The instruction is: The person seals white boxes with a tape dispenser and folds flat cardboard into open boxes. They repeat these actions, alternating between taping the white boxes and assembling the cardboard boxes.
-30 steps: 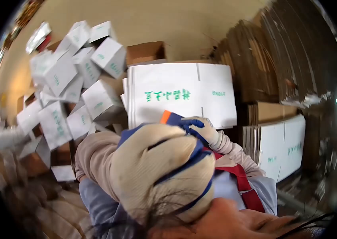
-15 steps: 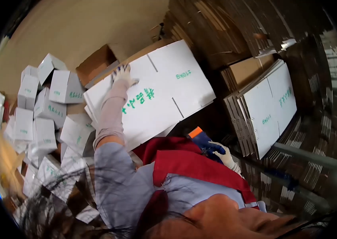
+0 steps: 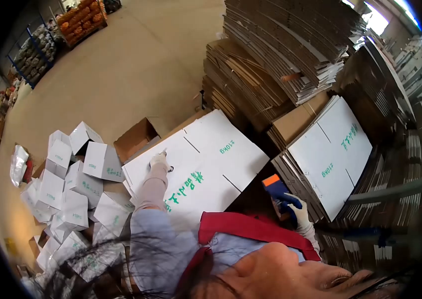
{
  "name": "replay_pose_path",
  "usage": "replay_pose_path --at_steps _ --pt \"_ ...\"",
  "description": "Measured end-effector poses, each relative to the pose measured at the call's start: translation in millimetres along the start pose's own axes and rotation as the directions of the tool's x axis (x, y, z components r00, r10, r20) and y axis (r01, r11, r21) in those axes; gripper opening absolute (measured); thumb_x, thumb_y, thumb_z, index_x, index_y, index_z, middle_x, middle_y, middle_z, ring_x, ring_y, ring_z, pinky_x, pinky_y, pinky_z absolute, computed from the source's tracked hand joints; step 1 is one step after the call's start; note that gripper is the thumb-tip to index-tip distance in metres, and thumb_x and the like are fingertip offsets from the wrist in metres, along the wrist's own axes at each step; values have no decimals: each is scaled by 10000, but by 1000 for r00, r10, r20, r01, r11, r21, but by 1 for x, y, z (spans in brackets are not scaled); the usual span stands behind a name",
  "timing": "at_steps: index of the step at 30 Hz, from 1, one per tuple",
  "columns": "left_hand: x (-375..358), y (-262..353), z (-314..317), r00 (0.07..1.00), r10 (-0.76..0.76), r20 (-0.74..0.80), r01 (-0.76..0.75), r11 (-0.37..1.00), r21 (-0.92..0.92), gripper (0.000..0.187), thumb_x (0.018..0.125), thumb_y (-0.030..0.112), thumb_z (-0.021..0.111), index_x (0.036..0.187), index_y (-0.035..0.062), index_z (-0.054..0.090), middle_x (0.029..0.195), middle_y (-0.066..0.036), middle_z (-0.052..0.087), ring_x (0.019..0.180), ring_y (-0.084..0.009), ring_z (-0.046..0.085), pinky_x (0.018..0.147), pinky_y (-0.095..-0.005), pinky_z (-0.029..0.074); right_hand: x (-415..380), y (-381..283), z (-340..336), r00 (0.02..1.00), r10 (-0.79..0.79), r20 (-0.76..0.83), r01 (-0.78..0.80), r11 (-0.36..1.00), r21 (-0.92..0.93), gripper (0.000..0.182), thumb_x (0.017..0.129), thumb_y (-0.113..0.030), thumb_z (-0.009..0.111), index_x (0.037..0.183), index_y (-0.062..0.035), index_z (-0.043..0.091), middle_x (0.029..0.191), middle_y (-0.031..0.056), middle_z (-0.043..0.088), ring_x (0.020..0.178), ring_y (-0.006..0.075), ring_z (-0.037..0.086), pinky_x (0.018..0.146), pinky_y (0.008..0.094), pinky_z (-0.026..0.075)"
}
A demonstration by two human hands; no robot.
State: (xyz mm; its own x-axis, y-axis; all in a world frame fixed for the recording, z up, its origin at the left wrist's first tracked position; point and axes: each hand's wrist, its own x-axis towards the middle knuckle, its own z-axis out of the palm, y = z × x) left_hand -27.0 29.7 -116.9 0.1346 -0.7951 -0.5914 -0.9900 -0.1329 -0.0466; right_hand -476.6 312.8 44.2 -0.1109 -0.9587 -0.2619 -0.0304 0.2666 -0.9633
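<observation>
My left hand (image 3: 160,162), in a pale glove with dark fingertips, rests on a white flat carton (image 3: 211,144) with green print, near its left edge. Its fingers are apart and hold nothing. Against my body on the right, my gloved right hand (image 3: 296,208) is wrapped round a blue tool with an orange end (image 3: 273,185). The white carton lies flat on top of others, and its lower edge runs under my apron. An open brown box (image 3: 136,138) stands just beyond its left corner.
Many small white boxes (image 3: 102,162) are heaped at the left. More flat white cartons (image 3: 330,149) lie at the right. Tall stacks of brown flat cardboard (image 3: 281,40) rise behind. Filled orange sacks (image 3: 81,20) stand far off across the floor (image 3: 136,65).
The view has tilted up, showing more floor and the far sacks. My left hand still rests on the white carton, slightly shifted, and my right hand still holds the tool, now turned more upright.
</observation>
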Motion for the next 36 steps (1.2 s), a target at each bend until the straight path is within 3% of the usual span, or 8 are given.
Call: replay_pose_path --at_steps 5,13,17,19,25,31,33,36 --pt "12 -55 -44 982 190 -9 -186 949 -253 863 549 508 795 1236 56 531 1203 -164 568 1142 -271 531 964 -342 428 26 0 -31 974 -134 -181 134 991 -8 329 800 -23 518 1107 72 585 1034 128 646 959 169 591 889 290 446" --pt "-293 10 -205 814 566 -127 -508 801 316 451 644 341 720 1030 113 673 1039 -97 633 1053 -259 554 891 -331 445 101 -96 -77 817 -490 -303 502 864 -43 299 877 -120 505 1096 53 613 920 56 634 739 85 540 688 214 432" --pt "-312 21 -189 639 702 -315 -497 690 526 359 629 316 746 925 120 692 1211 -88 558 1179 -279 474 983 -493 339 144 -136 -40 861 -507 43 501 860 98 257 879 -104 511 1050 44 633 966 51 647 769 103 569 695 235 455" --pt "-278 31 -163 839 489 -239 -294 777 557 520 561 405 778 1026 195 678 1390 -104 386 1285 -403 321 1059 -581 189 164 -133 -2 829 -511 227 552 813 -184 250 867 -198 560 1012 -21 661 946 85 661 792 179 620 723 290 486" --pt "-242 21 -172 850 390 -353 -219 873 436 720 582 488 762 1235 292 531 1393 -62 380 1275 -376 330 1033 -610 172 112 -170 119 632 -216 744 754 -52 -655 438 799 -533 542 947 -142 676 868 125 647 836 292 634 755 390 492" --pt "-217 20 -158 590 557 -585 -387 830 401 351 598 342 741 921 214 690 909 7 646 1017 -161 559 1011 -456 292 183 -168 123 685 -274 675 712 55 -700 414 766 -480 594 954 -115 648 831 146 648 830 311 622 753 400 478" --pt "-252 16 -158 476 729 -492 -627 673 391 341 616 391 749 878 178 697 838 -16 658 897 -198 611 926 -403 396 185 -190 106 718 -246 651 671 0 -741 311 804 -404 529 867 -136 673 1045 56 650 906 263 626 780 386 482" --pt "-323 57 -163 682 688 247 -687 719 -104 462 674 381 735 1040 109 664 921 -79 678 892 -228 634 805 -336 480 197 -206 116 796 -133 590 589 -53 -807 341 833 -392 470 942 -132 661 1075 58 641 949 264 617 818 389 475"
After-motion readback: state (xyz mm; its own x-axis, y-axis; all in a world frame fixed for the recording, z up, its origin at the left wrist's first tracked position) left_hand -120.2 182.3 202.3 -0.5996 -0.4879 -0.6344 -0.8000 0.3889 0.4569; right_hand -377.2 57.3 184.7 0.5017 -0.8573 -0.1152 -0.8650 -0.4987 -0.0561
